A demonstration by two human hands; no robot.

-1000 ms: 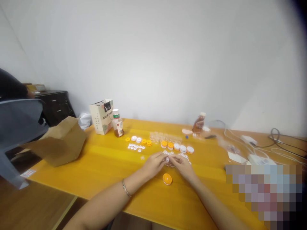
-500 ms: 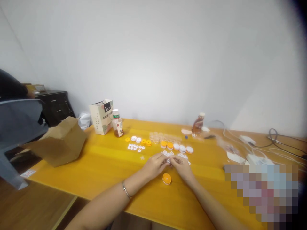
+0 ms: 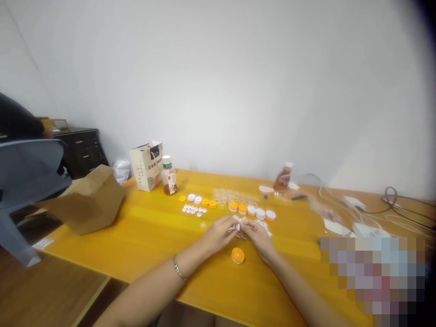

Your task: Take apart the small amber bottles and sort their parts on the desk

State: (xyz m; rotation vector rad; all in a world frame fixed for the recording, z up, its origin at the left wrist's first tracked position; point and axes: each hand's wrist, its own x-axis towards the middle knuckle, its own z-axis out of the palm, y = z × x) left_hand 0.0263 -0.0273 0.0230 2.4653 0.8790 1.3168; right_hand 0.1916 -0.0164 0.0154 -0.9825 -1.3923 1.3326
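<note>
My left hand [image 3: 218, 232] and my right hand [image 3: 258, 238] meet over the table, fingertips pinched together on a small white plastic piece [image 3: 238, 226]. Its exact shape is too small and partly covered to make out. Beneath and behind the fingers lies a heap of white openwork plastic parts [image 3: 264, 226], partly hidden by the hands. Closer to me, just below the hands, rests a round orange part with a white base [image 3: 238, 255]. Beyond the heap runs a row of orange and white round cases [image 3: 251, 210].
Left of the hands are small white knobbed pieces [image 3: 194, 210] and yellow and white discs [image 3: 205, 202]. Clear rings [image 3: 235, 197] lie behind. Bottles [image 3: 169, 177], a paper bag [image 3: 147, 168], a cardboard box [image 3: 91, 200] and cables [image 3: 369, 213] surround the work. A person sits at far left.
The view has shifted slightly, so the table things appear a little farther right. Both hands stay together at the white piece, with only a small change in finger position.
</note>
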